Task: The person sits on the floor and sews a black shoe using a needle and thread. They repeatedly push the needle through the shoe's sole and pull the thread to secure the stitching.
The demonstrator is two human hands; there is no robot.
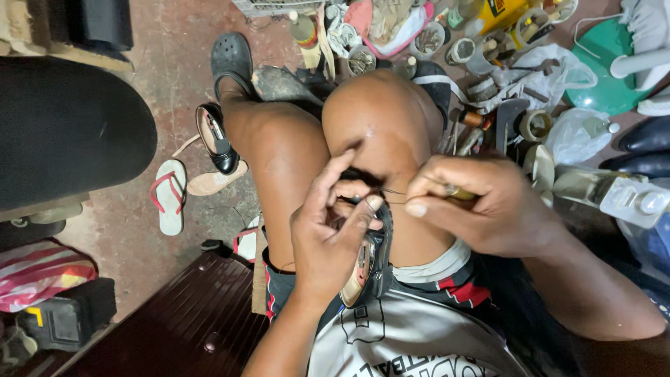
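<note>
The biggest thing near the hands is a dark rounded cushion (66, 129), well off to the left of the left hand (328, 234), with a dark brown ridged case (188, 321) below it and closer to that hand's forearm. Beyond both hands the person's bare knees rise, and past them a clutter of tins, tape rolls and bags (488, 63) spreads across the floor, reaching round to the far right of the right hand (481, 206). A black dress shoe (215, 139) and a white flip-flop with red straps (169, 195) lie on the floor up and left of the left hand. Between the hands, resting on the lap against the knee, sits a black shoe (373, 262), its pale insole showing; the left hand is curled around its upper edge, fingers pinching the rim. The right hand is closed tight on a small yellowish tool handle (460, 192), just right of the shoe. A thin thread (398, 191) runs from shoe to right hand.
</note>
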